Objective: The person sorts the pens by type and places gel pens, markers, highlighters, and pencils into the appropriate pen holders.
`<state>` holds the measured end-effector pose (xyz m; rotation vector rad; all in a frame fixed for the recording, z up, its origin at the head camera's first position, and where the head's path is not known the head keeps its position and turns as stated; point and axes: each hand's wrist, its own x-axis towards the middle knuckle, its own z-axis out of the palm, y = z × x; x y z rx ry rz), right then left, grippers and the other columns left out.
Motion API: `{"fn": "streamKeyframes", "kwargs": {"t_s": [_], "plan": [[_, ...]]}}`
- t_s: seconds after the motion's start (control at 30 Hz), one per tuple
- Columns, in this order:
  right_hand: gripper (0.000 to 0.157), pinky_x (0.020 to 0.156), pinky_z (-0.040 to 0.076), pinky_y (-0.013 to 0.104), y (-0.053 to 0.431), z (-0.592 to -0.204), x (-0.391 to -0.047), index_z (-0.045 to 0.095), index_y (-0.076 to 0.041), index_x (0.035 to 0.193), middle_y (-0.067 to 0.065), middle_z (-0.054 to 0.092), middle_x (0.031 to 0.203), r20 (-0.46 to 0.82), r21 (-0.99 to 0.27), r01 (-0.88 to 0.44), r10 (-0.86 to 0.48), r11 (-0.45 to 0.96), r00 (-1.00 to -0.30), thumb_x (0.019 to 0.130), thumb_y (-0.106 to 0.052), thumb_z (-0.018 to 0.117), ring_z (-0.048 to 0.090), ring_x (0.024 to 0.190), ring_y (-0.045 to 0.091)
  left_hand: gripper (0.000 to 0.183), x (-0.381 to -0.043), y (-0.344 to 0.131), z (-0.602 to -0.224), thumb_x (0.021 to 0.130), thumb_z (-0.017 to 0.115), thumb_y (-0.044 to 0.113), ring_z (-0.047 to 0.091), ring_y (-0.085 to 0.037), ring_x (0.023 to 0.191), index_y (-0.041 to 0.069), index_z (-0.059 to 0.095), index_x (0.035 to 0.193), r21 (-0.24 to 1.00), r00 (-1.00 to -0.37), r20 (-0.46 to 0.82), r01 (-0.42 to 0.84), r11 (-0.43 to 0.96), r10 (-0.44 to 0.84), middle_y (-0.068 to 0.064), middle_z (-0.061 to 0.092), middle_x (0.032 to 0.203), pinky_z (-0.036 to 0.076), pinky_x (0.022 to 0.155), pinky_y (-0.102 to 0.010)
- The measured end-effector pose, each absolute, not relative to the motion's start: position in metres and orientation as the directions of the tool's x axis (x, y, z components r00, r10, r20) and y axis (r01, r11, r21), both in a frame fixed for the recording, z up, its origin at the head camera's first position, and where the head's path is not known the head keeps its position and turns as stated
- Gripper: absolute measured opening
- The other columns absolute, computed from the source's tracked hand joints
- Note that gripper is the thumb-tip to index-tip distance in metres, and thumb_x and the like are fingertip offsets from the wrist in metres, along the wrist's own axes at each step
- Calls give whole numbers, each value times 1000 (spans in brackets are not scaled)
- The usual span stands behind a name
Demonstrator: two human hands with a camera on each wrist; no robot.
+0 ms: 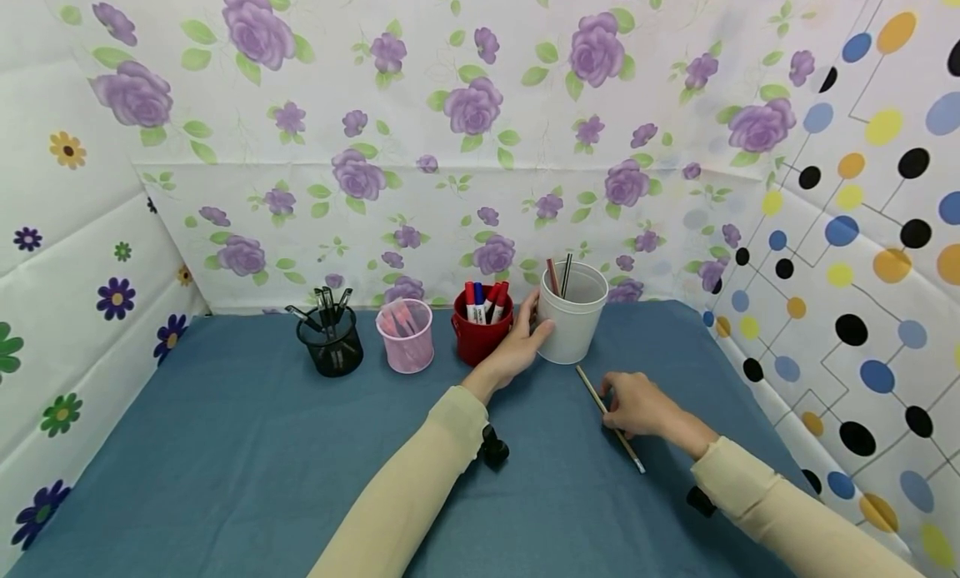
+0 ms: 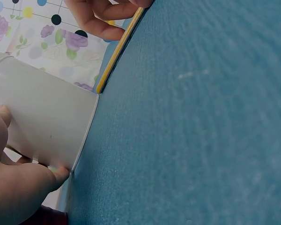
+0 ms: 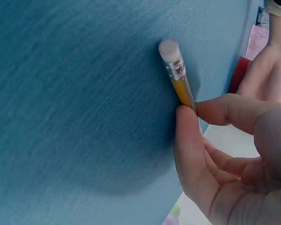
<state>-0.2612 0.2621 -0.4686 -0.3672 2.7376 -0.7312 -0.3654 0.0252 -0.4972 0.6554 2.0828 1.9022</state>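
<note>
My left hand (image 1: pixel 517 345) holds the side of a white bucket (image 1: pixel 573 324), with thumb and fingers spread around its wall. In the left wrist view the bucket (image 2: pixel 47 108) stands on the cloth. Two pencils (image 1: pixel 566 276) poke up from inside it. To the right, my right hand (image 1: pixel 637 405) pinches a yellow pencil (image 1: pixel 630 451) between thumb and finger. That pencil lies slantwise along the cloth, its far tip close to the bucket's base. A white eraser (image 3: pixel 170 50) in a metal band caps its near end.
Left of the bucket stand a red cup (image 1: pixel 476 342) of markers, a pink mesh cup (image 1: pixel 408 353) with pink items and a black mesh cup (image 1: pixel 337 355) of dark pens. Blue cloth (image 1: pixel 247 461) covers the table. Patterned sheets (image 1: pixel 420 87) hang behind and at both sides.
</note>
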Motion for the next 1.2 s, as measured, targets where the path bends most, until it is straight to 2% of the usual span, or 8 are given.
{"fn": "streamKeyframes", "kwargs": {"t_s": [0.27, 0.47, 0.77, 0.93, 1.03, 1.2], "plan": [[35, 55, 59, 34, 269, -468, -263, 64, 4, 124, 6, 67, 78, -226, -577, -150, -333, 803, -916, 93, -2, 78, 67, 57, 19, 71, -368, 26, -499, 116, 44, 35, 5, -26, 165, 32, -1, 172, 988, -871, 110, 150, 46, 479, -1, 5, 179, 17, 131, -54], [29, 60, 61, 34, 280, -463, -264, 64, 5, 123, 6, 66, 76, -195, -659, -172, -387, 732, -901, 94, -1, 70, 70, 62, 22, 71, -366, 25, -496, 115, 44, 39, 6, -24, 165, 37, 0, 171, 986, -867, 113, 157, 51, 485, 0, 6, 179, 17, 131, -53], [30, 69, 65, 41, 295, -451, -272, 62, 6, 128, 13, 69, 94, -149, -768, -140, -387, 625, -910, 100, -4, 68, 74, 74, 26, 71, -374, 27, -504, 116, 44, 36, 6, -23, 165, 37, -1, 171, 989, -871, 99, 141, 53, 482, 2, 5, 178, 16, 132, -53], [27, 75, 65, 47, 305, -440, -276, 62, 3, 128, 16, 68, 101, -97, -804, -149, -375, 575, -922, 103, -7, 68, 75, 84, 28, 71, -371, 26, -500, 116, 45, 37, 6, -25, 165, 36, 0, 171, 987, -870, 107, 151, 54, 481, 0, 6, 179, 16, 132, -53], [23, 79, 65, 48, 310, -431, -279, 63, 0, 125, 18, 68, 104, -54, -821, -168, -366, 545, -929, 104, -7, 68, 75, 89, 30, 71, -368, 25, -498, 116, 45, 38, 6, -25, 165, 35, 0, 171, 986, -869, 111, 155, 53, 483, -1, 6, 179, 16, 132, -52], [24, 80, 66, 40, 315, -413, -284, 62, 0, 126, 22, 68, 109, 19, -841, -193, -329, 505, -944, 104, -9, 69, 76, 95, 31, 71, -367, 25, -497, 116, 45, 38, 6, -25, 165, 35, 0, 171, 986, -871, 109, 156, 59, 480, -1, 6, 178, 15, 132, -52]]}}
